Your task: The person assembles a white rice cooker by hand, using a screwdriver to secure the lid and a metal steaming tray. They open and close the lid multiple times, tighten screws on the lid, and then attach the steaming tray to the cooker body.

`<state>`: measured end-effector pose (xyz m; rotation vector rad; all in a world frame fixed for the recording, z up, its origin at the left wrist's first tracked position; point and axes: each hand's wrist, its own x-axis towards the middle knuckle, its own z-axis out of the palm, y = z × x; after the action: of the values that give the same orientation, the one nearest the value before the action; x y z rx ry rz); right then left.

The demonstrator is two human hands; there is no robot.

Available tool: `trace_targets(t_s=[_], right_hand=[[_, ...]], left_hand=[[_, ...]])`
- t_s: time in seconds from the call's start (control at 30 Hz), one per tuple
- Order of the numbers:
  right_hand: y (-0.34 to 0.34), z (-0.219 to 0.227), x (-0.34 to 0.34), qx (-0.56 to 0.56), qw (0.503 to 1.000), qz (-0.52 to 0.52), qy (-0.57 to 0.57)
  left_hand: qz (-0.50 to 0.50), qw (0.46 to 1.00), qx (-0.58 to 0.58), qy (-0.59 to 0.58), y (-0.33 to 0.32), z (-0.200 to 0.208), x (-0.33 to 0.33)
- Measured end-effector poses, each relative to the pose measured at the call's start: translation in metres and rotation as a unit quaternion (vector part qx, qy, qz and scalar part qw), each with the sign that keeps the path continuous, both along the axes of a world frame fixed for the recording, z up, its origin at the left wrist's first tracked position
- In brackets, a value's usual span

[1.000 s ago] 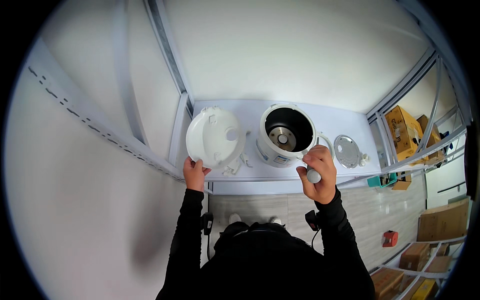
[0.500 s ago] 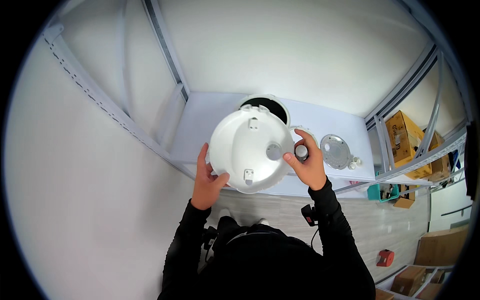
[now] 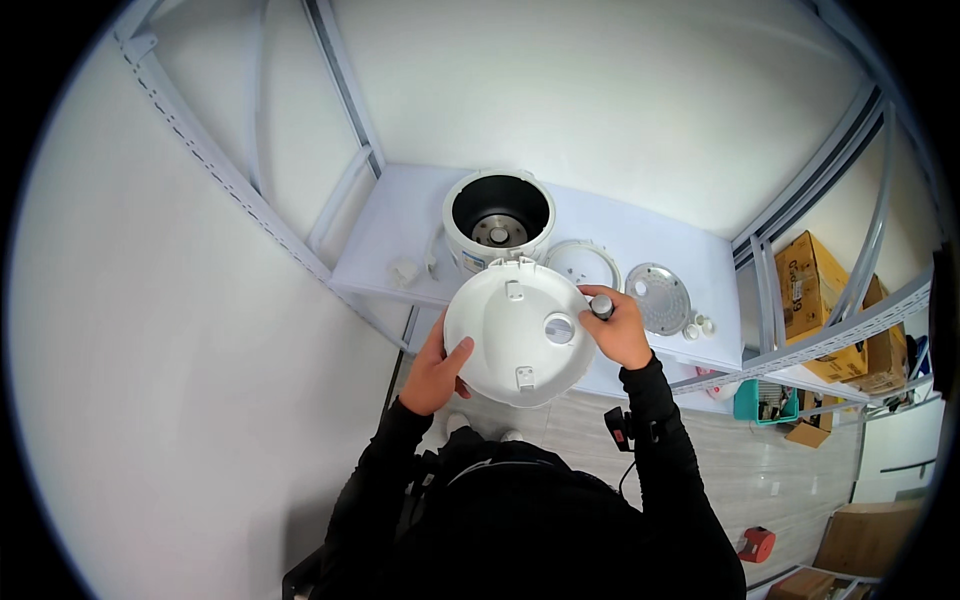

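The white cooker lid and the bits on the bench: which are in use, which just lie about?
In use:
white cooker lid, held by left hand
small dark cylinder, in right hand

Lying about:
open cooker body
white ring
perforated metal disc
cardboard boxes

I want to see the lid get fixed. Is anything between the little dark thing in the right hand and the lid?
Nothing visible is. The right hand holds the small dark part right at the white lid rim; the left hand steadies the lid.
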<state>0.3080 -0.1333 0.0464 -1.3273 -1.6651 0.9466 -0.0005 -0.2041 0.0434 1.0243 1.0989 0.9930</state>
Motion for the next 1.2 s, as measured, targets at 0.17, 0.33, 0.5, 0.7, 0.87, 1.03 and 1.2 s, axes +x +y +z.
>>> trace_targets(t_s=[0.17,0.33,0.5,0.7,0.87,1.03,1.2], right_hand=[[0.005,-0.007,0.001,0.004,1.0,-0.009,-0.001],[0.009,-0.012,0.009,-0.014,1.0,-0.007,0.021],[0.012,-0.011,0.013,-0.013,0.999,-0.015,0.026],[0.014,-0.005,0.017,-0.009,0.999,-0.024,0.031],[0.015,-0.002,0.018,-0.029,0.997,-0.031,0.071],[0.015,0.015,0.019,-0.086,0.988,-0.019,0.123],[0.022,0.013,0.021,-0.094,0.984,-0.019,0.148]], left_hand=[[0.014,1.0,-0.002,0.015,0.002,-0.015,0.01],[0.024,1.0,0.013,0.01,0.004,-0.013,0.017],[0.019,1.0,0.013,0.007,0.008,-0.007,0.022],[0.011,0.999,0.028,0.008,0.014,0.001,0.027],[0.012,0.999,0.032,-0.011,0.017,0.006,0.027],[0.011,0.999,0.008,-0.041,0.018,0.007,0.024],[0.001,0.998,0.03,-0.049,0.019,0.013,0.022]])
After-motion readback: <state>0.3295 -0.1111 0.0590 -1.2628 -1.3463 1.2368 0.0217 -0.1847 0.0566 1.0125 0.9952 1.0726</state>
